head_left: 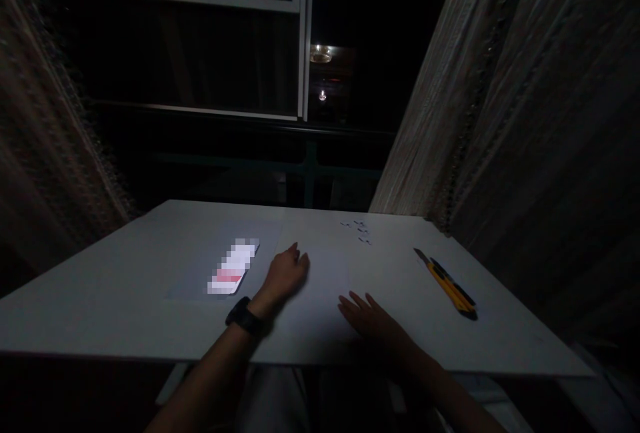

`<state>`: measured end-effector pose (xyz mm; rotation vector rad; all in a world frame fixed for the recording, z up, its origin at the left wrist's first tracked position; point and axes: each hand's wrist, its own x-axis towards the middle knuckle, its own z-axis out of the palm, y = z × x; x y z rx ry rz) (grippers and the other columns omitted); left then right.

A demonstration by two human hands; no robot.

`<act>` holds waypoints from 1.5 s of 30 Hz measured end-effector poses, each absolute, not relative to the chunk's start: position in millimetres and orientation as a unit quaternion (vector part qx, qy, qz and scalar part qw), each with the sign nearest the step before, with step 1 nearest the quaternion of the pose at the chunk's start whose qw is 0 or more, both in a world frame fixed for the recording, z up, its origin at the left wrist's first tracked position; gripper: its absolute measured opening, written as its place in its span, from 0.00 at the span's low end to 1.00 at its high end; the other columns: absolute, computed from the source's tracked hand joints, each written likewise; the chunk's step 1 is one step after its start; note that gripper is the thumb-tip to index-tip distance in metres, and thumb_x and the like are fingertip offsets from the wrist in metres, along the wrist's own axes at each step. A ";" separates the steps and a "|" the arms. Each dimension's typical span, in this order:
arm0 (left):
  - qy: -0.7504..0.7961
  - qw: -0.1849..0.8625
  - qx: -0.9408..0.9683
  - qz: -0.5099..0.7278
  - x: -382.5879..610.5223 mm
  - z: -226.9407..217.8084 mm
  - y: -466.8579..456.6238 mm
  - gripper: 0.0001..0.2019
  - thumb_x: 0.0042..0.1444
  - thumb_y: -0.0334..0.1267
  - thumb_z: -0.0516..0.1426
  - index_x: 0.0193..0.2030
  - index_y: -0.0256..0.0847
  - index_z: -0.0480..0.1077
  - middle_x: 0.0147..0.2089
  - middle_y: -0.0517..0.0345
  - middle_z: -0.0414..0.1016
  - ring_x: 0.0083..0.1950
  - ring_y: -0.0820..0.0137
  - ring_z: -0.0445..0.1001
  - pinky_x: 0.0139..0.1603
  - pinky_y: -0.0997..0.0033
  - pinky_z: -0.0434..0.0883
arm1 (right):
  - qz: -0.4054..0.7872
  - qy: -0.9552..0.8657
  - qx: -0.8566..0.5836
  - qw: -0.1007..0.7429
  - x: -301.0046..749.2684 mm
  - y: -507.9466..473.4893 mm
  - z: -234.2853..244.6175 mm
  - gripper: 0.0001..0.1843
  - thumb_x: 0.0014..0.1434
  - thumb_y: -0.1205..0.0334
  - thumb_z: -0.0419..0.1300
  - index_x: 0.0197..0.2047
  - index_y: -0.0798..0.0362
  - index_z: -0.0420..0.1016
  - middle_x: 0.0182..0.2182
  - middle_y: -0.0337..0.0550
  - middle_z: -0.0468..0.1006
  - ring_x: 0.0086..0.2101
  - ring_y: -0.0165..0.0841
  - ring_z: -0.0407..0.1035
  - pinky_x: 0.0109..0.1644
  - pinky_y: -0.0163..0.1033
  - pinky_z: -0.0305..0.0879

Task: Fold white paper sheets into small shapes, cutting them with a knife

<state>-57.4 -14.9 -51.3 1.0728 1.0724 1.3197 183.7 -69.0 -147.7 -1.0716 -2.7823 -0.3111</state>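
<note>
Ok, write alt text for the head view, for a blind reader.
A left hand and a right hand at a pale sheet on a white table, in dim light. To the left lies a lit, pixelated phone; to the right, a yellow cutter beside a slim black item.

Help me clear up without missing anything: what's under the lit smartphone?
A pale sheet, visible around the lit smartphone. Whatever the lit smartphone directly covers can't be seen.

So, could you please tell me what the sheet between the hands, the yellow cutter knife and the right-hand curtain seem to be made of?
Sheet: probably matt paper, being thin, pale and flat.
Cutter knife: handle likely smooth plastic, by its even yellow colour; blade apparently metal, thin and greyish.
Curtain: textured fabric, hanging in folds; dim light hides its exact fibre.
</note>
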 end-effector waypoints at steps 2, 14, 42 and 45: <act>0.453 0.439 0.532 0.565 -50.4 -56.3 -32.9 0.15 0.46 0.34 0.60 0.43 0.40 0.72 0.51 0.44 0.72 0.62 0.58 0.59 0.59 0.66 0.58 | -0.111 -0.924 -0.357 0.075 181.8 -71.6 -145.0 0.29 0.60 0.57 0.51 0.63 0.56 0.52 0.60 0.54 0.58 0.59 0.44 0.52 0.58 0.55 0.53; 0.363 -0.002 0.877 0.313 -2.3 -174.5 -126.0 0.23 0.57 0.38 0.50 0.61 0.45 0.59 0.57 0.44 0.66 0.58 0.54 0.64 0.59 0.49 0.59 | -0.085 -0.891 -0.422 0.143 170.4 -67.0 -143.5 0.18 0.61 0.69 0.46 0.51 0.50 0.68 0.52 0.47 0.70 0.54 0.38 0.61 0.55 0.52 0.58; 0.363 -0.052 0.875 0.316 -1.5 -155.6 -124.6 0.17 0.59 0.37 0.48 0.54 0.38 0.64 0.55 0.46 0.67 0.57 0.60 0.64 0.56 0.56 0.64 | -0.210 -0.906 -0.368 0.005 170.2 8.3 -74.1 0.07 0.61 0.65 0.51 0.39 0.54 0.69 0.45 0.48 0.68 0.42 0.37 0.59 0.41 0.41 0.53; 0.360 -0.071 0.875 0.315 -1.6 -159.5 -122.7 0.20 0.59 0.35 0.45 0.57 0.37 0.63 0.56 0.47 0.67 0.60 0.60 0.62 0.59 0.57 0.62 | -0.209 -0.900 -0.383 0.003 172.5 21.4 -76.4 0.08 0.61 0.66 0.49 0.40 0.54 0.69 0.46 0.48 0.68 0.42 0.37 0.59 0.42 0.41 0.54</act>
